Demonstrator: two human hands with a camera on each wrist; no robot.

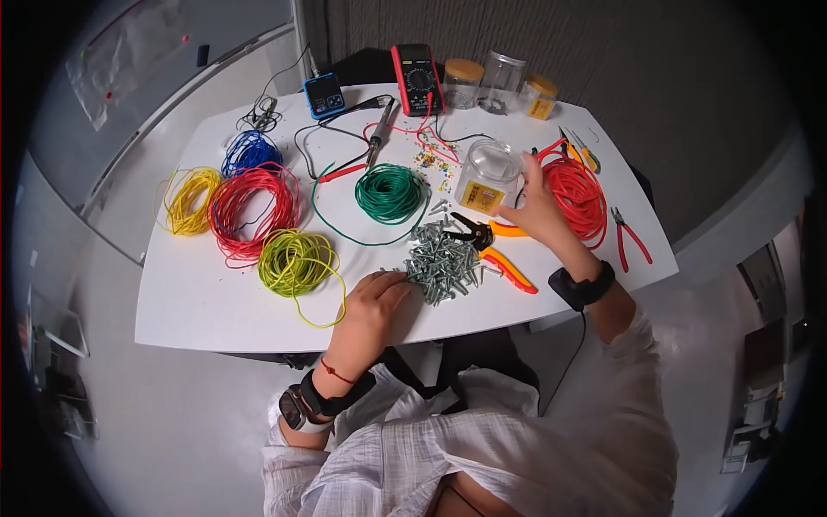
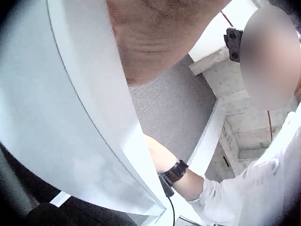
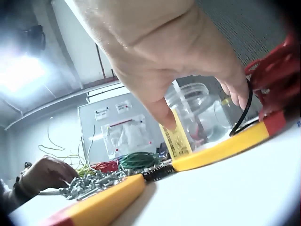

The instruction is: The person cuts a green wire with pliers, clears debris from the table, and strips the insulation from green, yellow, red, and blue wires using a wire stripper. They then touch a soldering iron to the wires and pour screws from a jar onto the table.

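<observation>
In the head view a clear jar (image 1: 493,164) with a yellow label stands on the white table. My right hand (image 1: 543,211) holds its right side; the right wrist view shows the thumb against the label (image 3: 177,136) and the fingers at the far side. Left of the pliers lies a heap of silver screws (image 1: 444,263). At the heap's left edge my left hand (image 1: 372,306) rests on the table, fingers loosely bent and touching the outer screws. Orange-handled wire strippers (image 1: 508,269) lie between the heap and the right forearm. The left wrist view hides the left fingers.
Green wire (image 1: 389,194), yellow-green wire (image 1: 295,263) and red coils (image 1: 254,215) lie left; another red coil (image 1: 575,198) lies right, beside red pliers (image 1: 631,241). Behind are a multimeter (image 1: 418,79), soldering iron (image 1: 380,131), scattered beads (image 1: 439,164) and lidded jars (image 1: 502,82).
</observation>
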